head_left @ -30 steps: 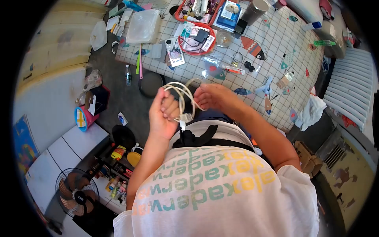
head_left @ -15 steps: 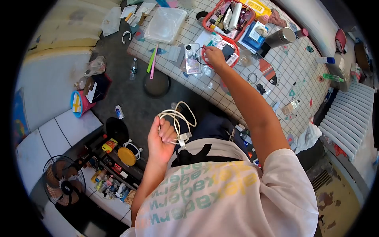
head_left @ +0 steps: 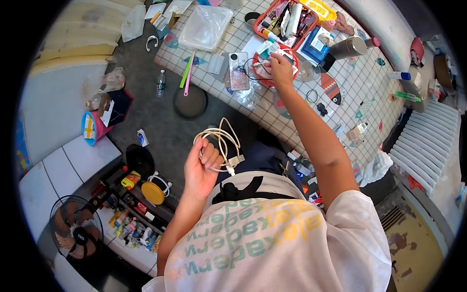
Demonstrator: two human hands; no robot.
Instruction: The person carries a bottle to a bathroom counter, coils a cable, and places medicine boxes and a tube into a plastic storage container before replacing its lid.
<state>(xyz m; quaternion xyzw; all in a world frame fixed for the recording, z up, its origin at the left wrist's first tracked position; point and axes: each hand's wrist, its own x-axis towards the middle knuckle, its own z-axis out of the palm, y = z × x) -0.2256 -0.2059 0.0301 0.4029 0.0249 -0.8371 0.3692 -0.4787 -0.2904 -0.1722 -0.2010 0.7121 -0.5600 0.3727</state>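
My left hand point(head_left: 203, 163) is closed around a coiled white charging cable point(head_left: 228, 138), whose loops stick out past the fingers. Its plug ends hang just in front of my waist. Over the table, my right hand point(head_left: 281, 73) reaches into a small round red basket point(head_left: 266, 82); the fingers are bent together, and what they grip is too small to make out. A thin black cord point(head_left: 247, 73) loops from the basket across a phone point(head_left: 239, 71) in a clear patterned case, which lies just left of it. Small boxes and white items sit in the basket, partly covered by my hand.
A larger red basket point(head_left: 311, 25) full of tubes stands behind, beside a steel thermos point(head_left: 348, 46). A clear plastic box point(head_left: 205, 27) lies at the table's left. On the floor are a round dark pan point(head_left: 190, 103) and a water bottle point(head_left: 161, 83). A fan point(head_left: 77, 228) stands lower left.
My right hand has shifted right, from the basket's left edge to over its middle. My left hand keeps the white cable, with its loops and plugs slightly turned.
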